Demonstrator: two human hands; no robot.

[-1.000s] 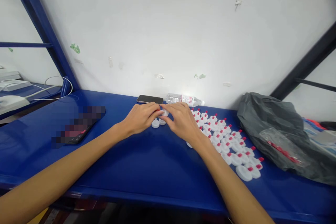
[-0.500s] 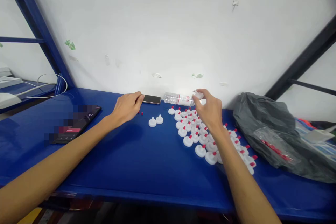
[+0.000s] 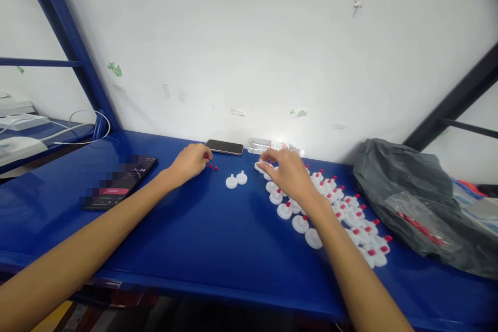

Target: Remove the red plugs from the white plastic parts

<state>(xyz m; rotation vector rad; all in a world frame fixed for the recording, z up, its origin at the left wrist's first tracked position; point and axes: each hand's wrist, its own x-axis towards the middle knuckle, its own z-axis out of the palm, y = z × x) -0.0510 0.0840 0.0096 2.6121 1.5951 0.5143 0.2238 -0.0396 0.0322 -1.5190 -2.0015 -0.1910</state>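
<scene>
Blue tabletop (image 3: 194, 244) bearing white nozzle caps (image 3: 284, 211) fronts a marked white wall (image 3: 233, 41).

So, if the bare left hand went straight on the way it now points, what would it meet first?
Most likely the flat black rectangular phone, lying just beyond the bare left hand by the white wall; the hand's height is unclear, so it might pass above.

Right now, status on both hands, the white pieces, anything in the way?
Left hand at red caps, grip unclear. Right hand at the white group's edge, grip unclear. Two uncapped white pieces between hands. Bottle close behind right hand.
</scene>
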